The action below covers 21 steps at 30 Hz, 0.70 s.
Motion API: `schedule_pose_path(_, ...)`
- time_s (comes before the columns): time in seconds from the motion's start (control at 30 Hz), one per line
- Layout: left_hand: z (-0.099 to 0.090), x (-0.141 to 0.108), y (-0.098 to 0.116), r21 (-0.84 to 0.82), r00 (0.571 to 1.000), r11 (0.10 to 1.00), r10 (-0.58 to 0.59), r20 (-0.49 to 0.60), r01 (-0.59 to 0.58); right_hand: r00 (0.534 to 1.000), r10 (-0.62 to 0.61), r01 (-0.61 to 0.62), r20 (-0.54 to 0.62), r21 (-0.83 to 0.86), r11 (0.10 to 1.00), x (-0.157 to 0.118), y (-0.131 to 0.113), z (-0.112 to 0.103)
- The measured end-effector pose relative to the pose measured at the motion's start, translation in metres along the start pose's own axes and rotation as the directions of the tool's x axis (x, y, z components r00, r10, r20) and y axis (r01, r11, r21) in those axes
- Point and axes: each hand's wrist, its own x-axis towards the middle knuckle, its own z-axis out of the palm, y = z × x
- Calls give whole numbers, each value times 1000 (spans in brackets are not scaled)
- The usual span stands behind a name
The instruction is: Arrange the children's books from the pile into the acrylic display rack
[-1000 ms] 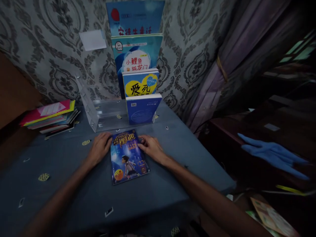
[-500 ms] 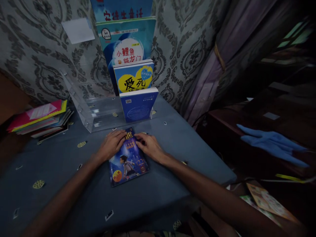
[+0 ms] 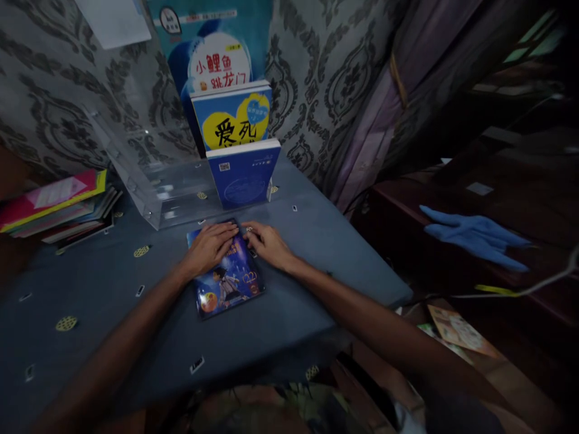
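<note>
A dark blue paperback with a running figure on its cover point(image 3: 228, 286) lies flat on the blue tablecloth point(image 3: 316, 241). Across its upper part rests my left hand point(image 3: 211, 248), fingers laid out on the cover. My right hand point(image 3: 266, 244) is at the book's upper right edge, with thumb and index finger apart and the other fingers curled; nothing is held in it. Just behind the hands stands a clear tiered rack point(image 3: 156, 211), its right side carrying a blue book point(image 3: 244, 178), a yellow and blue book point(image 3: 235, 117) and a teal book point(image 3: 217, 45).
A pile of thin books point(image 3: 58, 202) lies at the left of the table. Patterned wallpaper and a tied curtain point(image 3: 371, 126) rise behind. To the right, a blue glove point(image 3: 474, 235) rests on a dark red surface, with leaflets point(image 3: 461, 331) lower down.
My left hand has slid over more of the book's cover and now lies flatter. The view has shifted, so the rack and books appear higher and further left.
</note>
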Motion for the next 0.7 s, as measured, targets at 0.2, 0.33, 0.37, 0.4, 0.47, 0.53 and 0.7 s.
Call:
schedule_pose_path(0.2,-9,-26,38,-100,994,989,109,23,-106,999,45,-46,16,68,997,2,2,0)
schedule_pose_path(0.33,-13,-49,70,-176,987,975,149,59,-136,999,39,-40,12,77,996,3,3,1)
schedule_pose_path(0.37,-13,-54,77,-195,984,970,164,71,-148,999,39,-40,15,81,996,3,3,2)
schedule_pose_path(0.4,-14,-58,83,-210,981,965,178,79,-158,999,39,-40,15,83,996,3,4,2)
schedule_pose_path(0.47,-15,-65,92,-225,978,959,193,78,-171,999,34,-35,15,80,996,3,4,2)
schedule_pose_path(0.53,-16,-67,97,-223,979,960,189,72,-169,1000,22,-23,14,64,998,3,4,2)
schedule_pose_path(0.7,-22,-67,93,-264,980,955,168,102,-136,1000,-4,4,21,24,1000,1,4,1)
